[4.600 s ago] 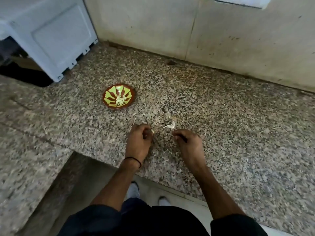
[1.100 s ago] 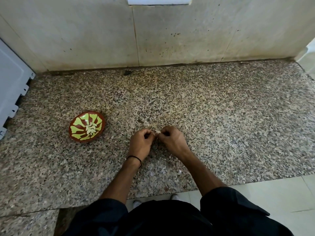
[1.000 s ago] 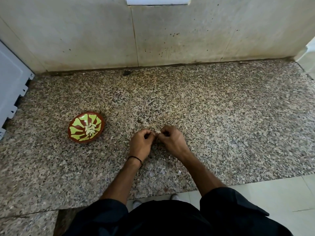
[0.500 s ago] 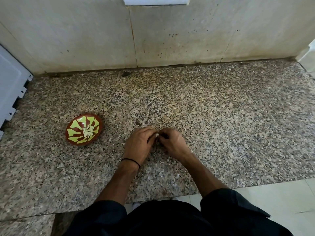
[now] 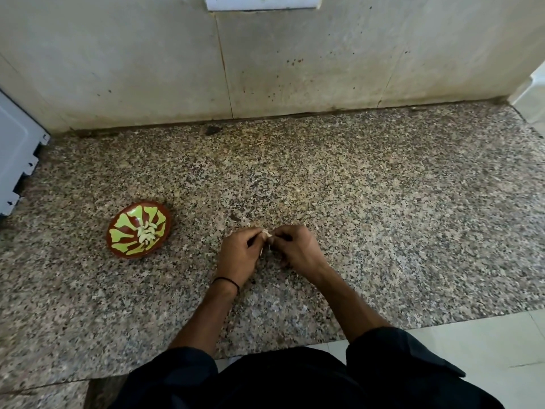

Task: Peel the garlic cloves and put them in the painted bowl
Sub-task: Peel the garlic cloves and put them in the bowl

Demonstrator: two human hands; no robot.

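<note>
Garlic clove (image 5: 266,234), a small pale sliver, is pinched between the curled fingertips of the left hand (image 5: 240,255) and right hand (image 5: 295,249), over the speckled granite counter (image 5: 383,216). At nine o'clock from the hands, well apart, the painted bowl (image 5: 118,231), brown with yellow-green petals, holds pale peeled cloves (image 5: 146,233).

Pale clove (image 5: 267,234) pinched; painted bowl (image 5: 121,231) holds cloves (image 5: 146,233)

Speckled polished granite counter (image 5: 368,202), glossy glazed painted bowl (image 5: 118,246), matt stained stone wall (image 5: 324,54)
</note>
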